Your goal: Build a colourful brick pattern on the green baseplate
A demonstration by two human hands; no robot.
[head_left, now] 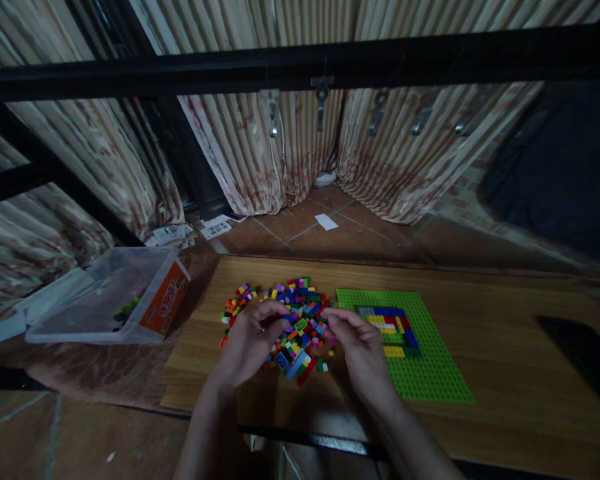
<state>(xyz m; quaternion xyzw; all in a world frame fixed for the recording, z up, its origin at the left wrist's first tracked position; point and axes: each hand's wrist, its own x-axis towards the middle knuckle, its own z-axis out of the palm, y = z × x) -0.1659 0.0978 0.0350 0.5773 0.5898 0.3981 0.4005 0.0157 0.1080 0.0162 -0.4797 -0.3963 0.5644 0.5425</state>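
Loose toy building bricks (298, 347) of many colours lie heaped on the wooden table. Over the heap's left side, my left hand (253, 340) is closed, with thumb and forefinger pinched on what looks like a small blue brick (288, 319). My right hand (360, 343) is curled at the heap's right edge, its thumb and forefinger close together. Whether a brick sits between those fingertips is too small to make out. To the right lies a green studded baseplate (440, 373), bearing a partly rectangular build of blue, red, yellow, white and grey bricks (394, 351).
A clear plastic box (100, 333) with an orange label stands left of the table (500, 360). Near the table's right end lies a dark flat object (580, 360). A dark metal bar (220, 72) with hanging clips crosses in front of striped curtains (260, 153).
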